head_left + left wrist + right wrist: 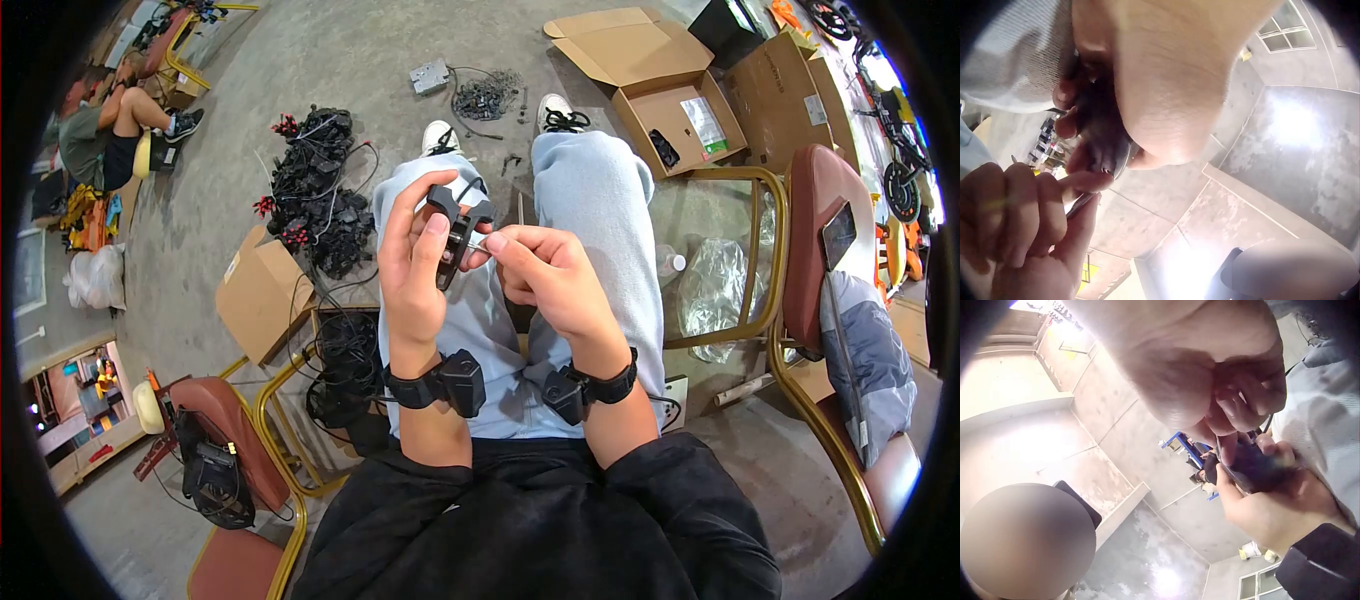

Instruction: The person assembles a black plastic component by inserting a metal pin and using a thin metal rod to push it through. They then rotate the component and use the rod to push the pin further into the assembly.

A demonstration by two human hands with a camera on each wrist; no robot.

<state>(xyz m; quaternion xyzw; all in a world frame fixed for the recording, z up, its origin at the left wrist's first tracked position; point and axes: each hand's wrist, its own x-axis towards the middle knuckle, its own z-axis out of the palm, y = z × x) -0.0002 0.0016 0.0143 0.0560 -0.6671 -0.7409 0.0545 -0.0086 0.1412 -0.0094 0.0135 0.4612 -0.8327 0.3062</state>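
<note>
Left hand (412, 275): fingers curled round black part (455, 262), held up over the lap, between the light-blue trouser legs (605, 225). Right hand (548, 278): fingers pinching thin metal piece (479, 247) against or just beside it; exact contact cannot be told. Risk: sideways push or wrist roll could make the tip skid, marking the part or jabbing the nearby left fingers. A loosened pinch could drop the piece to the concrete floor (385, 60).
</note>
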